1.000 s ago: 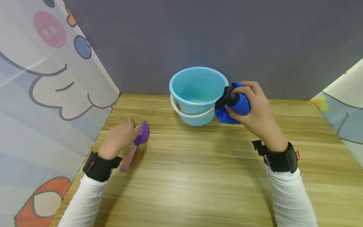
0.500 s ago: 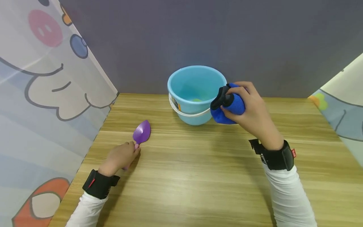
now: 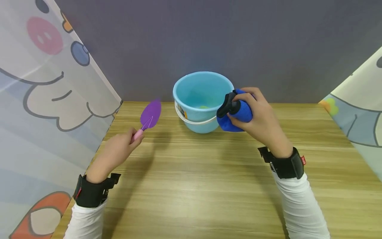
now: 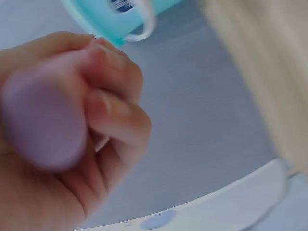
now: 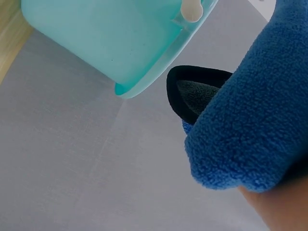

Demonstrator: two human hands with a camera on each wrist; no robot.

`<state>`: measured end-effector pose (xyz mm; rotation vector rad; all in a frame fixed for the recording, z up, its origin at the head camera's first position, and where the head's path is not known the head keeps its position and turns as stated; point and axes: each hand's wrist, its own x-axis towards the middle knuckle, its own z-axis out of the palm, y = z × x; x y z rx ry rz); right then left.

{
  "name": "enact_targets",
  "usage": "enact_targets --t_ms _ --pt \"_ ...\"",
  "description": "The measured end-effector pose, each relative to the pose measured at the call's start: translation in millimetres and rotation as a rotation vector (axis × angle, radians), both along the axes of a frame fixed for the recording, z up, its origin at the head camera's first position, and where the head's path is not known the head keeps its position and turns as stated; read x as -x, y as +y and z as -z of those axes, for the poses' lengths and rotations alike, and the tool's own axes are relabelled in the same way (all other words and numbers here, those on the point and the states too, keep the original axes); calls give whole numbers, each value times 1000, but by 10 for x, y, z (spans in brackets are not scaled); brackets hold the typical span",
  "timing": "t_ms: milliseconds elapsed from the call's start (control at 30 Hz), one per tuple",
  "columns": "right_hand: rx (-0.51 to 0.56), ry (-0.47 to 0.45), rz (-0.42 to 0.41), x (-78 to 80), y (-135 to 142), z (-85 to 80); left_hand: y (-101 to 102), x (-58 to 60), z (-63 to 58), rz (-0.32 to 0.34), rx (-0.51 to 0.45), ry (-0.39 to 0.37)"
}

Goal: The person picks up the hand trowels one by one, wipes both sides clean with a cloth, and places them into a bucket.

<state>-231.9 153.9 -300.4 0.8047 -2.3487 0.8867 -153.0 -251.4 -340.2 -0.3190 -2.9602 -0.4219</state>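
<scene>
My left hand (image 3: 116,151) grips the pink handle of a purple garden trowel (image 3: 151,114). Its pointed blade is raised over the left of the table, and a shadow falls below. The rounded handle end (image 4: 45,125) shows blurred in the left wrist view, with fingers curled round it. In my right hand (image 3: 262,124) is a bunched blue plush cloth (image 3: 245,112) with black edging, also close up in the right wrist view (image 5: 250,115). That cloth is in front of the right side of a light blue bucket (image 3: 198,114), whose white bail hangs down in front.
A small yellow-green patch (image 3: 204,107) shows inside the bucket. The bucket stands on the wood-grain table (image 3: 191,186) near a dark grey panel (image 3: 209,36) at the back. A cartoon-printed curtain (image 3: 44,106) borders the left side, and another printed sheet (image 3: 361,113) the right.
My left hand has taken hold of the trowel's handle and lifted it from the table, moving it away from me. My right hand still holds the cloth beside the bucket.
</scene>
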Motion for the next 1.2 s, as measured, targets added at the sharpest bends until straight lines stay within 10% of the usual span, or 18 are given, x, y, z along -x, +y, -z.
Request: enact_targets --t_ms 300,600,1200 --pt "37 50 -1 -31 21 14 367 109 -522 4 97 352" --pt "121 193 6 -164 -58 -21 866 291 -789 130 84 666" --pt "372 623 -78 -370 -471 -80 1414 205 -751 130 34 726"
